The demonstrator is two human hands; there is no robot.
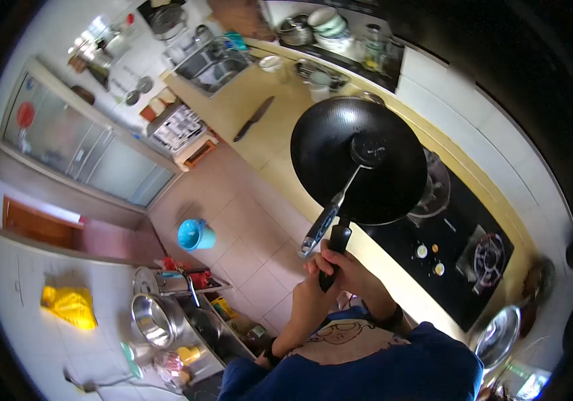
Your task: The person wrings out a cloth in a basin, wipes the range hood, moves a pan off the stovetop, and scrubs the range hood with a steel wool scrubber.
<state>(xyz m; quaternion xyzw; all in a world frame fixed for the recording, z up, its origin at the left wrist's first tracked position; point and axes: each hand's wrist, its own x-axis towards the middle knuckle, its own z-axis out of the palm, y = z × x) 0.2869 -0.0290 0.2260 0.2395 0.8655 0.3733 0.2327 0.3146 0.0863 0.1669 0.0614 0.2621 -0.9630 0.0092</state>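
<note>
A large black wok [326, 140] is held out over the edge of the counter and the stove, its inside facing up. Both my left hand [310, 294] and my right hand [353, 271] are closed around its black handle [340, 237], close in front of my body. Inside the wok rests a long-handled cooking utensil with a broad dark head [368, 150]. Its black and silver handle [323, 220] leans over the near rim, just above my fingers, and neither hand grips it.
A black gas stove [447, 250] with burners lies right of the wok. On the counter a knife [254, 119] lies to the left, near the sink [213, 70]. Bowls [330, 30] stack at the back. A blue bin [196, 235] stands on the floor; a rack holds steel pots [154, 321].
</note>
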